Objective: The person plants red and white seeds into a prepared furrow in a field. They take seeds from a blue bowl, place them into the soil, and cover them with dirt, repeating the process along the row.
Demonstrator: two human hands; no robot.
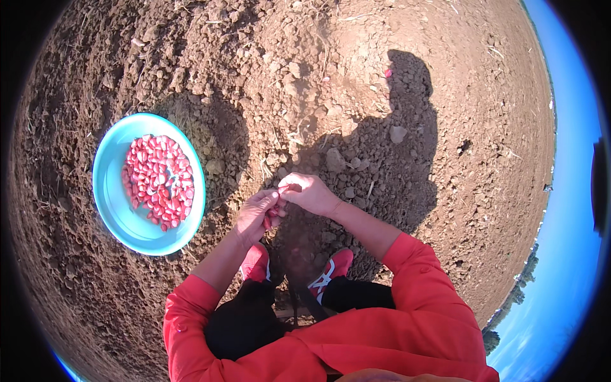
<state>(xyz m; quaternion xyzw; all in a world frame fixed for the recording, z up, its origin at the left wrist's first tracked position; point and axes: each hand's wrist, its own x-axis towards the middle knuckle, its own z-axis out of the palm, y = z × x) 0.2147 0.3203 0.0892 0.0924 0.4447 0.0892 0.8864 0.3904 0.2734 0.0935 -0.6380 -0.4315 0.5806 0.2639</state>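
Several small red pieces (270, 217), perhaps coated seeds or cloves, are held in my left hand (256, 212), partly hidden by the fingers. My right hand (311, 195) meets it at the fingertips, with one reddish piece pinched between thumb and finger. To the left of both hands, a turquoise plastic basin (114, 200) rests on the soil, holding a heap of similar red and pinkish pieces (157, 176). One red piece (388, 73) lies on the ground at the upper right, beside my shadow, and a smaller pinkish one (326, 79) lies to the left of it.
Loose brown soil (487, 143) with clods and bits of straw surrounds me. My red shoes (255, 262) stand just below the hands. Stones and clods (335, 160) lie beyond my right hand, within the shadow. Trees (518, 293) edge the field at the right.
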